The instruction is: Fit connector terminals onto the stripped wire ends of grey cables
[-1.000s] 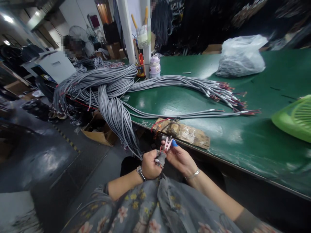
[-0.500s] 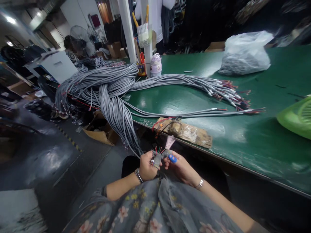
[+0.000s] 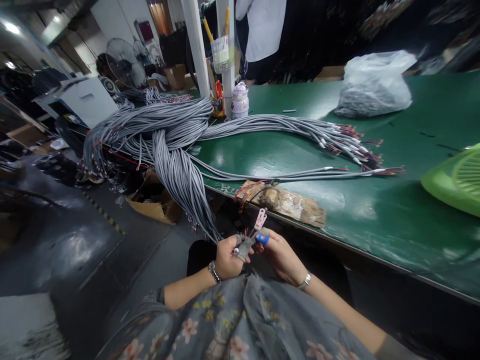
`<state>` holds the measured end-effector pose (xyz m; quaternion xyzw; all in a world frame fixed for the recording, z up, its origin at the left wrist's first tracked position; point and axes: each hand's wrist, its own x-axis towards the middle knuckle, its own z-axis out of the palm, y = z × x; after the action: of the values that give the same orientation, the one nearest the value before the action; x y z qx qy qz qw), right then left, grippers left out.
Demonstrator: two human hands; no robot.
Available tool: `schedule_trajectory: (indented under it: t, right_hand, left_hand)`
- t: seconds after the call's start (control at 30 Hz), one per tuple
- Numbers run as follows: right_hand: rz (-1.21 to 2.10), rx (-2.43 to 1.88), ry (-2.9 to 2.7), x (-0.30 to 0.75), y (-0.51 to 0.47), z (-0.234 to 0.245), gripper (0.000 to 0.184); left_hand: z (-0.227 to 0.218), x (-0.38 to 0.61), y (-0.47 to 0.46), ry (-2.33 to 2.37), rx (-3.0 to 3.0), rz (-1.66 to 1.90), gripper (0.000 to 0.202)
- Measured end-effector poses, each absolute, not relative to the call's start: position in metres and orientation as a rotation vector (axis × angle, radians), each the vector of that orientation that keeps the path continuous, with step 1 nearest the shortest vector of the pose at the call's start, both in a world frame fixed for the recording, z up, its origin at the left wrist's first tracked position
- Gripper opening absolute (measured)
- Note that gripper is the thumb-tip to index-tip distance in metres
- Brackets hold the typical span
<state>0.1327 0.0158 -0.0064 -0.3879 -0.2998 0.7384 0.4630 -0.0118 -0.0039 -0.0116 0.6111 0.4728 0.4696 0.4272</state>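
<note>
My left hand (image 3: pixel 229 257) is closed around the end of a grey cable, and its fingertips wear grey coverings. Thin red and green wires (image 3: pixel 248 234) fan out from that end. My right hand (image 3: pixel 283 257) is pinched close beside them, a blue band (image 3: pixel 262 238) around one finger. From its fingertips rises a small pink clip-shaped piece (image 3: pixel 260 219); its lower end is hidden. A thick bundle of grey cables (image 3: pixel 183 175) hangs over the bench edge toward my left hand.
On the green bench (image 3: pixel 378 210) lie a wooden block (image 3: pixel 288 202), more grey cables (image 3: pixel 277 122) with bared ends, a plastic bag (image 3: pixel 375 85) and a green basket (image 3: pixel 459 177). A cardboard box (image 3: pixel 153 200) sits below. Another person (image 3: pixel 264 32) stands behind the post.
My right hand has shifted slightly up and left, closer to the wires. The pink piece has turned and shows sharper. The person behind the bench has moved right. My left hand stays closed.
</note>
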Motion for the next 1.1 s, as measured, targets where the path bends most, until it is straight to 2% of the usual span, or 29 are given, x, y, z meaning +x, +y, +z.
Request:
schedule_trajectory:
  t: [0.37, 0.57, 0.63, 0.77, 0.83, 0.97, 1.1]
  right_hand:
    - [1.915, -0.835, -0.696, 0.136, 0.018, -0.009, 0.023]
    - [2.048, -0.772, -0.565, 0.143, 0.037, -0.012, 0.038]
    - [1.985, -0.811, -0.668, 0.143, 0.042, -0.009, 0.041]
    - [1.581, -1.003, -0.846, 0.141, 0.044, -0.005, 0.039]
    - [1.503, -1.029, -0.858, 0.139, 0.044, -0.004, 0.043]
    - [1.793, -0.876, -0.658, 0.134, 0.05, -0.004, 0.047]
    - [1.859, -0.801, -0.467, 0.131, 0.055, -0.005, 0.033]
  left_hand:
    - [0.005, -0.016, -0.002, 0.895, 1.136, 0.938, 0.042]
    - [0.017, -0.023, -0.004, 0.987, 1.321, 1.037, 0.041]
    - [0.015, -0.022, -0.003, 0.986, 1.334, 1.067, 0.04]
    - [0.003, -0.016, 0.003, 0.949, 1.203, 1.082, 0.037]
    - [-0.003, -0.012, 0.006, 0.914, 1.118, 1.092, 0.038]
    - [-0.007, -0.007, 0.011, 0.868, 1.044, 1.091, 0.041]
    - [-0.009, -0.005, 0.011, 0.879, 1.018, 1.062, 0.039]
